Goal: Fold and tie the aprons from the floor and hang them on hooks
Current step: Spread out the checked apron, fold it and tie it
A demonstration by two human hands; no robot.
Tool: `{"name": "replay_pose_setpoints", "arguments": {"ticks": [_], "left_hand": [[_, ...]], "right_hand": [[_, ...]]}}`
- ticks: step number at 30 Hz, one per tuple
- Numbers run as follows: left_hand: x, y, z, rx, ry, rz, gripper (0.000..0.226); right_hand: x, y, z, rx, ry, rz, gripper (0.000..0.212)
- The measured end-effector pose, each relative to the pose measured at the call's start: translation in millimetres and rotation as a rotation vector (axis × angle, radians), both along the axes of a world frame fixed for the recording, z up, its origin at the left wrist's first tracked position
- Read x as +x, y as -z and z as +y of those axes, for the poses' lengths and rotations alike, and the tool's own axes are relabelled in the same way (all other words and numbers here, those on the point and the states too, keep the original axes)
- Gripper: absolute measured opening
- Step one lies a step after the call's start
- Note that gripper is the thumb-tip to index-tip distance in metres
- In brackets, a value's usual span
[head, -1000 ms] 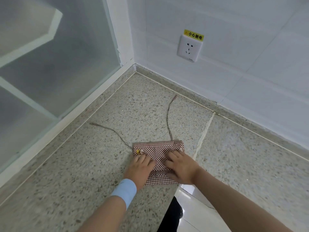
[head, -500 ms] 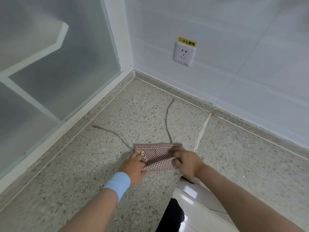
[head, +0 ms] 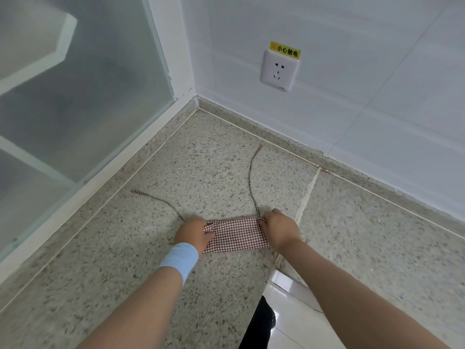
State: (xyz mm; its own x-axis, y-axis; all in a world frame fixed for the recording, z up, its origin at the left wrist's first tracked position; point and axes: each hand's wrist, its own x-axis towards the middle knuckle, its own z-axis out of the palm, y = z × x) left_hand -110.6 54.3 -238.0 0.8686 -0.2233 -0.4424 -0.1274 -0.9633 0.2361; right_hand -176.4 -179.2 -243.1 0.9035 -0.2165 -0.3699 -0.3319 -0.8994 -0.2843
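On floor (head: 120, 260), folded apron (head: 236, 235), left hand (head: 192, 234), right hand (head: 280, 229) pinching opposite edges

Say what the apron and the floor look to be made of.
Apron: thin woven cloth, likely cotton, matte; small red-and-white check, soft creases, limp strings. Floor: speckled stone-like slabs, perhaps terrazzo or granite, dull finish; mixed flecks and a filled joint show.

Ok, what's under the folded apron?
The apron lies on the speckled floor, which shows around it; the patch beneath is covered. The left hand and right hand pinch its ends.
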Motion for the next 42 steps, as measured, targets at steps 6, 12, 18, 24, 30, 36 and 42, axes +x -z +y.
{"name": "replay_pose_setpoints", "arguments": {"ticks": [6,12,18,24,30,36,42], "left_hand": [[-30.3,10.8,-35.1,-0.121,0.418,-0.511,0.035],[-49.9,39.2,-46.2,-0.027,0.503,-0.390,0.043],[-31.5,53.4,-15.9,-0.139,0.627,-0.294,0.054],[-15.3,40.7,11.2,-0.179,0.624,-0.178,0.062],[-14.5,27.5,0.3,-0.063,0.584,-0.369,0.041],[-2.1,22.3,-8.8,-0.205,0.532,-0.307,0.034],[-0.1,18.1,-6.8,-0.216,0.384,-0.123,0.030]], "right_hand": [[1.8,6.3,8.1,-0.400,-0.295,-0.186,0.057],[-9.3,24.6,15.8,-0.313,-0.625,-0.482,0.024],[-36.8,33.1,-13.2,-0.113,-0.517,-0.342,0.044],[-29.2,27.0,-18.9,-0.118,-0.500,-0.356,0.027],[-20.5,10.9,-11.7,-0.115,-0.433,-0.287,0.038],[-5.4,-1.9,-14.9,-0.054,-0.294,-0.067,0.038],[-1.0,-5.1,-17.0,-0.060,-0.273,0.039,0.038]]}}
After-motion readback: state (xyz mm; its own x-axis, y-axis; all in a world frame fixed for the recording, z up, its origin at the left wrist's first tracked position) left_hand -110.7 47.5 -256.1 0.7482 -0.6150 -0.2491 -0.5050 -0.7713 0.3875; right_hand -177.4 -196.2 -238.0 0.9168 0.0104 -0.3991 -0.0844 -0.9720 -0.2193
